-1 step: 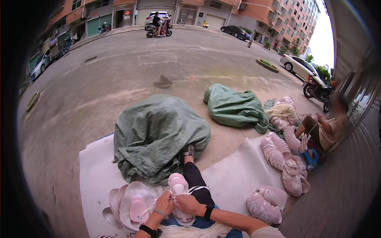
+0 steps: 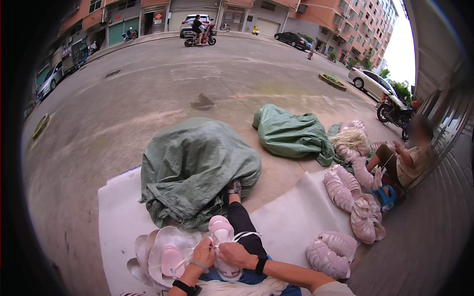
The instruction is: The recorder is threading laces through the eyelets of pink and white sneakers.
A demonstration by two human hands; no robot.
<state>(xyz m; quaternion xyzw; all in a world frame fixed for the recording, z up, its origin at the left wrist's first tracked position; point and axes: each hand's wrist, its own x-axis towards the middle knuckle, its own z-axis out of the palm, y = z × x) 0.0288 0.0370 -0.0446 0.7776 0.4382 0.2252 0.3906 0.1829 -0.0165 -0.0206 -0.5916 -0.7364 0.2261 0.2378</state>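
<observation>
On my lap lies a pale pink shoe upper, with a white shoelace trailing from it to the right. My left hand pinches the shoelace at the left edge of the upper. Fingers of my right hand are closed on the lace just beside it, so the two hands almost meet over the upper. Beside my left hand sits a nested stack of pale shoe uppers with a pink tongue showing. A bundle of loose white laces lies across my lap below my wrists.
Large green sacks stand ahead, the nearer against my outstretched foot. White sheeting covers the ground. Bundled pink uppers lie at right, with more near a seated person. Beyond are a scooter rider and parked cars.
The scooter and its rider have moved slightly to the right across the road. My hands and the shoe upper look unchanged.
</observation>
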